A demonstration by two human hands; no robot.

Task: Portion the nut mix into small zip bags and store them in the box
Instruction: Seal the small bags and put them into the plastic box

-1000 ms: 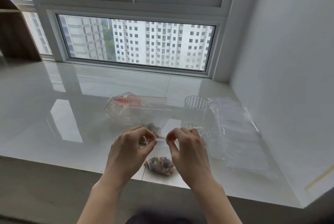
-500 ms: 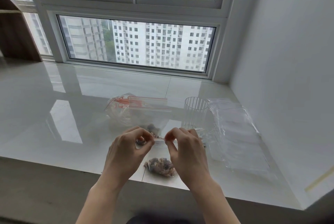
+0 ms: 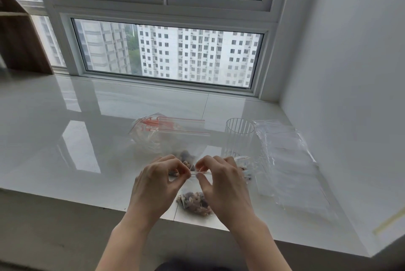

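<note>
text: none legible | labels: none on zip bags [image 3: 175,132] or ribbed clear cup [image 3: 238,137] | brands/numbers/signs: none readable

Ref = ribbed clear cup [image 3: 239,137]. Left of cup, touching or nearly: big zip bag [image 3: 168,137] w/ red strips, sprawled, blocks low passes. Right of cup: stack of clear bags [image 3: 287,161] fills bench [image 3: 65,139] up to the wall [image 3: 350,73]; no side room there. In front of cup: both hands, left hand [image 3: 157,185] & right hand [image 3: 223,185], crowd the near edge w/ small nut bag [image 3: 195,202]. Behind cup: bare bench to window [image 3: 168,51]. Far left of cup: wide open bench.
</note>
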